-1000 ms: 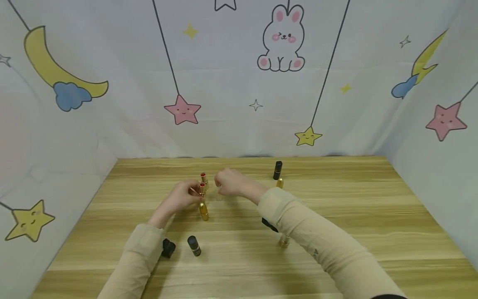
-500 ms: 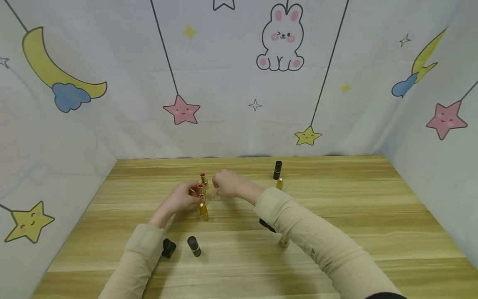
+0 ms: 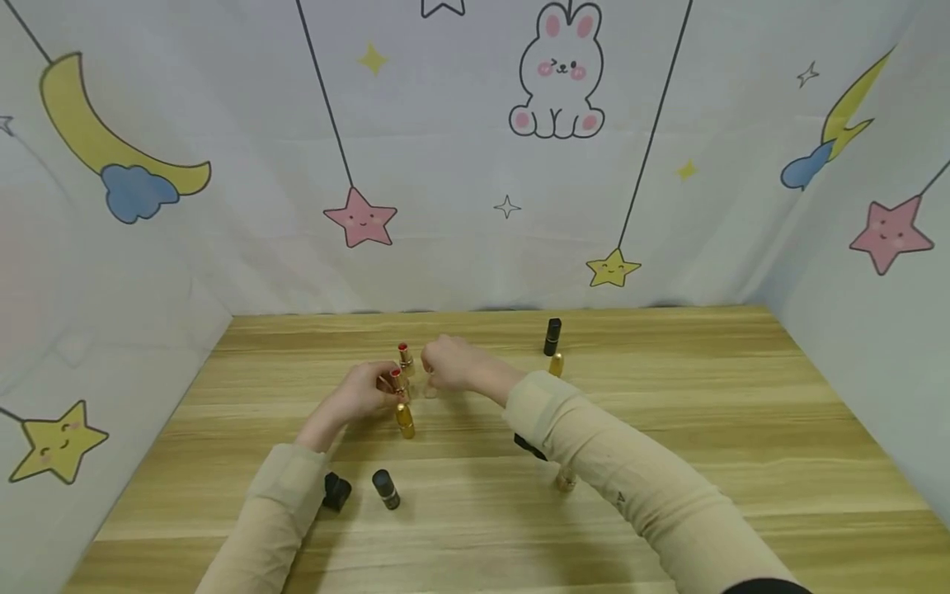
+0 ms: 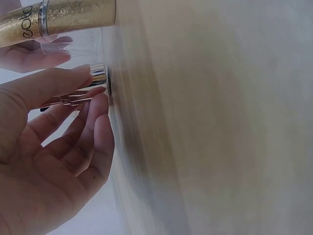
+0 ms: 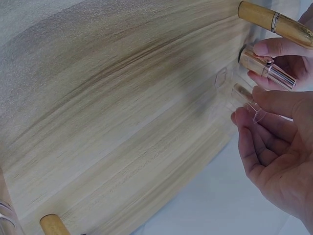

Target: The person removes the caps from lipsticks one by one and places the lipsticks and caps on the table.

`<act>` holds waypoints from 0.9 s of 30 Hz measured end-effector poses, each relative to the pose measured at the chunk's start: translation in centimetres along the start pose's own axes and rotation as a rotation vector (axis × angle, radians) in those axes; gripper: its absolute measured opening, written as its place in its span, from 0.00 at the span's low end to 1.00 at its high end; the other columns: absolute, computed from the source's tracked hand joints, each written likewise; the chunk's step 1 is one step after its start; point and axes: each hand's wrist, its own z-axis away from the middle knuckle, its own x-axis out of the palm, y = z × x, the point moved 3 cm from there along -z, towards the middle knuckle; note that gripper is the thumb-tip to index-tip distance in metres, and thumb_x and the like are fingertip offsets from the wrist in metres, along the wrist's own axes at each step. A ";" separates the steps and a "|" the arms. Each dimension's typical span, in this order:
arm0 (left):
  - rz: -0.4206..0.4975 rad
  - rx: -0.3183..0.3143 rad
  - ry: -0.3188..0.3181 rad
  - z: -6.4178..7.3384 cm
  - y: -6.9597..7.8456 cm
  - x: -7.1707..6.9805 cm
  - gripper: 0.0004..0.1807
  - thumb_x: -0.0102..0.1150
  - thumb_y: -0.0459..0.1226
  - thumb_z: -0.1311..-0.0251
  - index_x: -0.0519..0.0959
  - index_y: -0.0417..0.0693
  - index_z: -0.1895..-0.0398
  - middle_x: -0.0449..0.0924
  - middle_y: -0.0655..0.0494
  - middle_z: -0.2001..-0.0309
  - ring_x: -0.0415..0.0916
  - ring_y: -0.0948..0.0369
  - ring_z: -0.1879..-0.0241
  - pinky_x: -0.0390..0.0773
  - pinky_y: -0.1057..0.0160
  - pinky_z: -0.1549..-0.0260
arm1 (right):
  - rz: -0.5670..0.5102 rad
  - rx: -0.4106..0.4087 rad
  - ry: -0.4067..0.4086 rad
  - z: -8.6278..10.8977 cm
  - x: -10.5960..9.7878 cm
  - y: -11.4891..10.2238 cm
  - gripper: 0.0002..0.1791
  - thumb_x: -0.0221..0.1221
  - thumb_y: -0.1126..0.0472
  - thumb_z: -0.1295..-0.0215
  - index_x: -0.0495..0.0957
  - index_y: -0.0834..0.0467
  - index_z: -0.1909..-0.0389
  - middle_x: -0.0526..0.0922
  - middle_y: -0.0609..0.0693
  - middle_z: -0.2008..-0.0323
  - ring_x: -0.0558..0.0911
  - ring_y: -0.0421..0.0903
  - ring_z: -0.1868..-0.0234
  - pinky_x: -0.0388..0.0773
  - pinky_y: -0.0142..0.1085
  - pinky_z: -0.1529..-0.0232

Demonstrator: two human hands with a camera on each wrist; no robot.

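In the head view my left hand (image 3: 364, 389) pinches an uncapped lipstick (image 3: 398, 381) with a gold tube and red tip. Its base stands at the tabletop in the left wrist view, thumb on one side and fingers on the other. Close on its right, my right hand (image 3: 453, 364) pinches a clear cap (image 5: 257, 114) between thumb and fingers, low over the wood. Just behind the held lipstick stands a second red-tipped lipstick (image 3: 404, 355). A closed gold lipstick (image 3: 405, 421) is upright in front of my left fingers.
Near my left forearm are a small black object (image 3: 336, 492) and a black lipstick tube (image 3: 386, 488). Farther right stand another black tube (image 3: 552, 337) and a gold one (image 3: 557, 364). My right sleeve partly covers a black item (image 3: 529, 446) and a gold-based tube (image 3: 566, 478).
The lipstick in my left hand has tipped slightly left at its top. My right hand has shifted a little left, then stayed almost still with the clear cap.
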 end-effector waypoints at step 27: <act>0.024 0.035 -0.017 0.1 0.1 0.0 0.12 0.63 0.25 0.51 0.77 0.37 0.61 0.80 0.46 0.66 0.76 0.59 0.68 0.75 0.65 0.69 | 0.022 -0.049 0.022 -0.3 0.2 -0.9 0.19 0.60 0.67 0.41 0.62 0.52 0.84 0.62 0.43 0.83 0.60 0.38 0.80 0.56 0.28 0.78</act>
